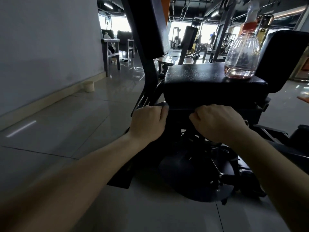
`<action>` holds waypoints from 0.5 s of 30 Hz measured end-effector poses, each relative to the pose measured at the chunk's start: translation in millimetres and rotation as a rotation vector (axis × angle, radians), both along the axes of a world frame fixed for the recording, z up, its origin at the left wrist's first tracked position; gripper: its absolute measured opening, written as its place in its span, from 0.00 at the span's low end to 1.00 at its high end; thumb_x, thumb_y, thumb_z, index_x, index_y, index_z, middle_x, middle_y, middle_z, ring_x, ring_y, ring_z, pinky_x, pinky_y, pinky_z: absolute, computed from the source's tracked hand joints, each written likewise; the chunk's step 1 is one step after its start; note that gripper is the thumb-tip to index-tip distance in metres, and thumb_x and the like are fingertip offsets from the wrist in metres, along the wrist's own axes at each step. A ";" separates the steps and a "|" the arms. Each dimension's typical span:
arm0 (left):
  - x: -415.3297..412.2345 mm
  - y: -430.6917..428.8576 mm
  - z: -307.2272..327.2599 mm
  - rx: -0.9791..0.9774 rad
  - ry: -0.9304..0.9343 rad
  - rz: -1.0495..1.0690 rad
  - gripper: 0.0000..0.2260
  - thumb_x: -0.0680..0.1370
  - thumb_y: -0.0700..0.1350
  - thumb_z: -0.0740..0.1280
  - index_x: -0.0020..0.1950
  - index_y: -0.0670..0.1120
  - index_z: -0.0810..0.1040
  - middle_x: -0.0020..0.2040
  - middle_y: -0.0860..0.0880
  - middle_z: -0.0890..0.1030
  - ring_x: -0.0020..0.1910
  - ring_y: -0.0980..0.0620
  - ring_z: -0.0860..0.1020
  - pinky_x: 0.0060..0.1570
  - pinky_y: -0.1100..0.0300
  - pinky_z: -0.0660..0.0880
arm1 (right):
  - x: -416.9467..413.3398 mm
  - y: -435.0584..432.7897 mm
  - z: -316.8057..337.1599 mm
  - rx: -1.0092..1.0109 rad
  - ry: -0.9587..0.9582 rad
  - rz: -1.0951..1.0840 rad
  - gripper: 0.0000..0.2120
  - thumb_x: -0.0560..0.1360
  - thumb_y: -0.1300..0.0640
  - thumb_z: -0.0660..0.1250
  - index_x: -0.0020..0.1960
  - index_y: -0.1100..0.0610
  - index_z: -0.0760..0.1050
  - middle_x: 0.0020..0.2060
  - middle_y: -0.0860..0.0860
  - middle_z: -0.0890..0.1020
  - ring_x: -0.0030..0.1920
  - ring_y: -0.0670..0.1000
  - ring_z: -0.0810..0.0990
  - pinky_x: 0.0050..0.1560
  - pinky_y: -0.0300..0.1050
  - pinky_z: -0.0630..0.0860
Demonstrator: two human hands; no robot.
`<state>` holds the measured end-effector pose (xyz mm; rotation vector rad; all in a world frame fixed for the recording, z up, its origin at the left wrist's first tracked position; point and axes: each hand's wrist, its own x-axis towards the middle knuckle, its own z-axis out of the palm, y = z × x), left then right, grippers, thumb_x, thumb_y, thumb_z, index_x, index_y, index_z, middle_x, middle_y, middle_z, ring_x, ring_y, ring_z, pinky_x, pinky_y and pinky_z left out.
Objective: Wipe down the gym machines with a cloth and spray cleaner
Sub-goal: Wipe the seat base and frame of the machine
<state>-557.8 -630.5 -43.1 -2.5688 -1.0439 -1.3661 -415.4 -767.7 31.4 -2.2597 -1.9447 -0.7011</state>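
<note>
Left hand (148, 122) and right hand (217, 122): both fisted, fingers curled over the ends of a dark cloth (181, 109). The cloth is pulled into a narrow strip between them. Its long axis runs left to right, against the lower front edge of the black seat pad (200, 77).

Below the hands the space is crowded with dark frame parts and a round base (209, 193).

The seat top is flat. The spray bottle (241, 54) stands upright near its far right corner, close to the edge. Its neck points up and a little pink liquid sits at the bottom. A back pad (284, 61) is just right of the bottle. A tilted pad (150, 25) on a post rises left of the seat.

Open tiled floor (75, 131) runs left to the wall (50, 39), with a small pale tub (88, 86) at the skirting.
</note>
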 end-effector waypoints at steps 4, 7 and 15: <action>-20.4 -13.3 -31.4 0.193 0.064 -0.059 0.20 0.86 0.53 0.52 0.64 0.44 0.78 0.56 0.48 0.82 0.54 0.49 0.77 0.57 0.55 0.70 | 5.6 6.6 -2.9 -0.021 0.077 -0.023 0.16 0.81 0.48 0.55 0.42 0.55 0.74 0.42 0.54 0.82 0.46 0.61 0.82 0.41 0.48 0.71; -36.8 -1.9 -55.7 0.159 0.073 0.005 0.19 0.85 0.52 0.56 0.72 0.44 0.73 0.67 0.48 0.77 0.66 0.48 0.71 0.68 0.52 0.65 | 10.7 9.3 0.5 -0.054 0.092 -0.006 0.18 0.80 0.45 0.53 0.45 0.54 0.76 0.46 0.56 0.84 0.49 0.61 0.82 0.45 0.49 0.73; -19.7 -16.3 -46.7 0.044 -0.100 -0.055 0.22 0.86 0.55 0.51 0.67 0.43 0.76 0.66 0.47 0.76 0.66 0.47 0.71 0.69 0.49 0.67 | 0.9 9.7 2.1 -0.045 0.110 -0.050 0.20 0.80 0.45 0.53 0.43 0.56 0.76 0.47 0.58 0.83 0.48 0.62 0.82 0.48 0.51 0.76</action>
